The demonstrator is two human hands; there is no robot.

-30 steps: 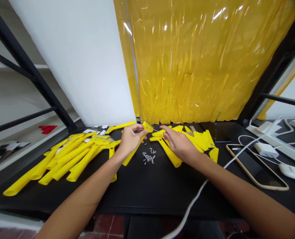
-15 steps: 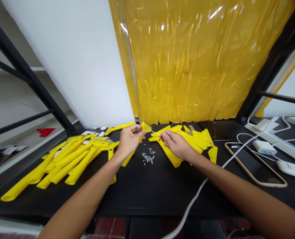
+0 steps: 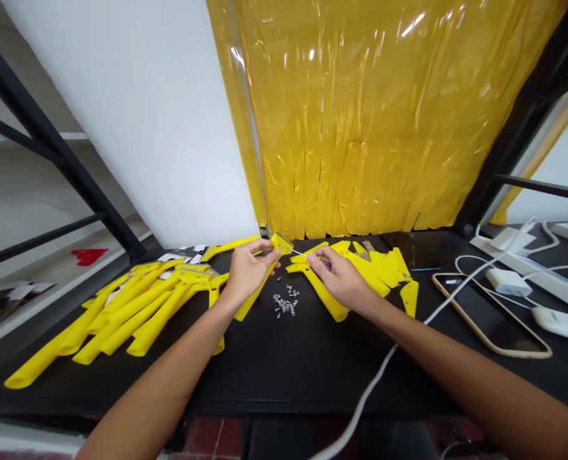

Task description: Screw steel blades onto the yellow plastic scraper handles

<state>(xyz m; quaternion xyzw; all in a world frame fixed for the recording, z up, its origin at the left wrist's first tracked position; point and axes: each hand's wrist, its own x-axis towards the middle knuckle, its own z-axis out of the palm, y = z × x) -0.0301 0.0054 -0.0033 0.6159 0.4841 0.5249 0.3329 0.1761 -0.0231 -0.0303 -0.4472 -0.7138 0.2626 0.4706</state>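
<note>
My left hand is closed around a yellow plastic scraper, its head raised and its tube handle slanting down below my fingers. In my right hand is a screwdriver; its thin metal shaft points left, with the tip at the scraper head. Whether the tip sits in a screw is too small to tell. Below, between my hands, small screws and nuts lie scattered on the black table. Another yellow handle lies under my right hand.
Yellow scraper handles are heaped on the left. Flat yellow pieces lie behind my right hand. On the right are a phone, a white charger and a white cable crossing over my right forearm. A yellow plastic curtain hangs behind.
The fingers of my right hand have shifted slightly on the screwdriver. My left hand and the scraper stay almost where they were.
</note>
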